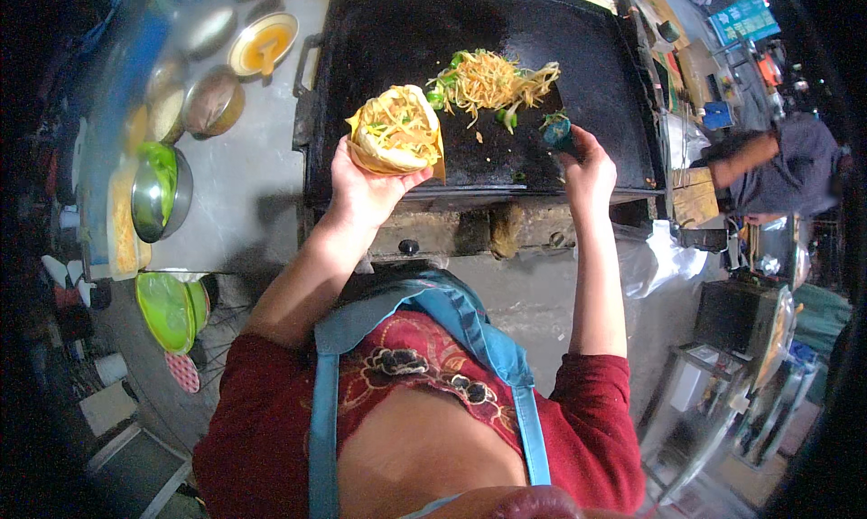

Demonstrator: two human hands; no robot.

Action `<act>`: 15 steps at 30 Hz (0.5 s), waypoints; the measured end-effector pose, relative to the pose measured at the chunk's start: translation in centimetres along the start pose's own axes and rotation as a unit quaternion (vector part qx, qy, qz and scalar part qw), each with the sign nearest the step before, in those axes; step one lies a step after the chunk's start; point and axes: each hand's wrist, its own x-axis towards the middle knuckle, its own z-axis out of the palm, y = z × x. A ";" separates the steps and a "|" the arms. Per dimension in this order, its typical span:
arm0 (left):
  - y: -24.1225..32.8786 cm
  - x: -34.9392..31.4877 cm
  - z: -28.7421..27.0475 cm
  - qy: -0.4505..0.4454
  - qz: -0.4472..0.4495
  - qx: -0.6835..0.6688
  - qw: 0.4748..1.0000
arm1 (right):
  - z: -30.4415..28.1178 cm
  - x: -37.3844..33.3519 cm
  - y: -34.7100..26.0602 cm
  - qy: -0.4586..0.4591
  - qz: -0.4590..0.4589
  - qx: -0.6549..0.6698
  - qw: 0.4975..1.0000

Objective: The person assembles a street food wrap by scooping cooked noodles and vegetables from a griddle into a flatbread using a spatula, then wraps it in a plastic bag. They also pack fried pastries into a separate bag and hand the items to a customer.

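From up here I cannot make out the working end of the tool point(557, 131) in my right hand point(589, 171): only a dark bluish handle shows above the closed fist, flecked with green bits, and it may be a spatula, though the blade is lost against the black griddle point(379, 32). My left hand point(361, 189) is cupped and closed under a filled flatbread point(396, 131), fingers wrapped beneath it so most of them are hidden; a brownish sheet under the bread peeks out at its right edge. The bread sits over the griddle's front left part, its open face turned up toward me, and its long axis runs roughly from lower left to upper right. The tool handle stands nearly upright, leaning slightly away from me toward the one pile of shredded, yellowish filling with green pieces point(492, 81), which lies on the griddle just beyond both hands. On the counter to my left I count three metal bowls point(213, 102) near the griddle, plus one white bowl of orange sauce point(263, 43); further bowls blur into the dark rim. Another person's arm point(745, 158) is cut off at the right edge.
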 end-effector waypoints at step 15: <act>-0.7 0.5 1.2 -0.007 -0.002 0.040 0.999 | 0.1 1.4 -3.1 0.021 -0.143 -0.163 0.976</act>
